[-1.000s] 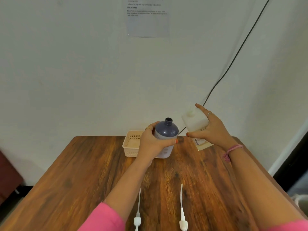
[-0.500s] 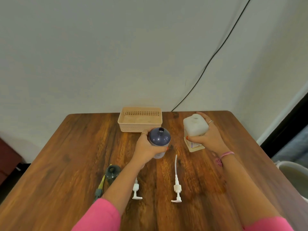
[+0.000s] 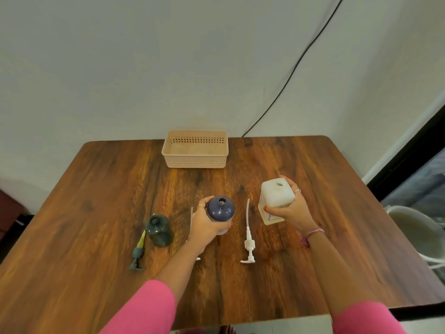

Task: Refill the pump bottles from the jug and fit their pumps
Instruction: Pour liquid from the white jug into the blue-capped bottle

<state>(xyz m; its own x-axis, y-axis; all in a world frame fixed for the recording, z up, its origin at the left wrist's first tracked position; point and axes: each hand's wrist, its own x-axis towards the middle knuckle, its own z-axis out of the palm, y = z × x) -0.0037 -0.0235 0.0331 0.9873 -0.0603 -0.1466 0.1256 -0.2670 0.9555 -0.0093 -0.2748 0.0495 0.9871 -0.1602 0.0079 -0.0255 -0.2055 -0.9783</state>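
Observation:
My left hand (image 3: 204,225) grips a dark purple bottle (image 3: 221,209) with an uncapped neck, standing upright at the table's middle. My right hand (image 3: 292,210) holds a square white jug (image 3: 277,196) with an uncovered hole in its top, just right of the bottle. A white pump (image 3: 248,239) with a long tube lies on the table between them. Another white pump (image 3: 192,213) lies mostly hidden under my left forearm. A dark green bottle (image 3: 159,229) stands to the left with its neck uncapped, and a green pump (image 3: 139,249) lies beside it.
A beige plastic basket (image 3: 196,162) stands at the back of the wooden table (image 3: 96,189) near the wall. A black cable (image 3: 289,78) runs down the wall behind it. A white chair (image 3: 414,225) stands past the table's right edge.
The view has tilted down, revealing the green bottle and the pumps. Both hands have lowered the purple bottle and the jug toward me, down to the table's middle.

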